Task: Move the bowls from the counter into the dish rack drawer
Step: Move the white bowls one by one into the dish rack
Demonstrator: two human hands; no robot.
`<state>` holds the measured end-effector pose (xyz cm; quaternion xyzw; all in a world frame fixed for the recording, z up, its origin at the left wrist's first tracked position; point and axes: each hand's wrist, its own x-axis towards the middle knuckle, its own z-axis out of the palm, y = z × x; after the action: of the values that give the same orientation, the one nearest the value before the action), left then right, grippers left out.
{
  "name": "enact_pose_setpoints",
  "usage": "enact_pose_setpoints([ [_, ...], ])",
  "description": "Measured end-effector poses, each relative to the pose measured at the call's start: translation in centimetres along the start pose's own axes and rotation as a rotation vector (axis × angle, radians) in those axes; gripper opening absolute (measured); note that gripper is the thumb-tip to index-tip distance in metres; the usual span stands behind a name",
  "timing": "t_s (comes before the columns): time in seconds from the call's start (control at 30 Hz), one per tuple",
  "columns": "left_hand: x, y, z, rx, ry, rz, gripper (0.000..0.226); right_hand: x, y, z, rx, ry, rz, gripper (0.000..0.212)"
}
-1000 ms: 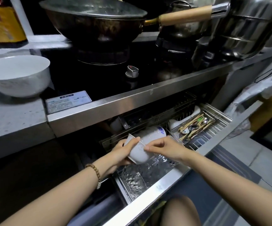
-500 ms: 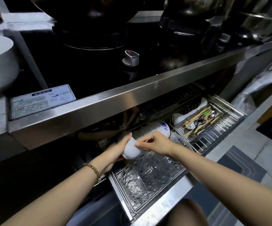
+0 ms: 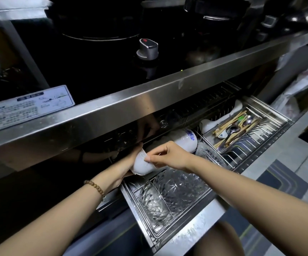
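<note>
A small white bowl point(image 3: 142, 164) is tipped on its side over the left rear of the open dish rack drawer point(image 3: 192, 235). My left hand point(image 3: 123, 168) cups it from the left and below. My right hand point(image 3: 168, 156) pinches its rim from the right. Just behind my right hand, a white bowl with blue pattern point(image 3: 186, 140) lies on its side in the rack. Cut-glass bowls point(image 3: 170, 193) stand in the rack in front of the white bowl. The counter's other bowl is out of view.
A cutlery tray point(image 3: 242, 130) with chopsticks and spoons fills the drawer's right side, with a white ladle point(image 3: 221, 119) behind it. The steel counter edge point(image 3: 131, 106) overhangs the drawer. A stove knob point(image 3: 147, 48) and dark pots sit above. My knee point(image 3: 221, 241) is below the drawer front.
The view has tilted down and closer to the drawer. Both hands have carried the small white bowl further back, under the counter edge, behind the glass bowls.
</note>
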<state>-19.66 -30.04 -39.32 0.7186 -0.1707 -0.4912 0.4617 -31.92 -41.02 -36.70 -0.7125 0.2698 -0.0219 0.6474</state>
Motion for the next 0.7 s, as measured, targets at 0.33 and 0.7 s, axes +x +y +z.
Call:
enact_pose_setpoints([
  [0.33,-0.4,-1.0,1.2,0.115,0.057,-0.113,0.075,0.4,2.5,-0.9,-0.136,0.002,0.059,0.016],
  [0.7,2.0,-0.6,1.3,0.466,-0.127,-0.186,0.091,3.0,4.2,-1.6,-0.313,0.097,0.213,0.018],
])
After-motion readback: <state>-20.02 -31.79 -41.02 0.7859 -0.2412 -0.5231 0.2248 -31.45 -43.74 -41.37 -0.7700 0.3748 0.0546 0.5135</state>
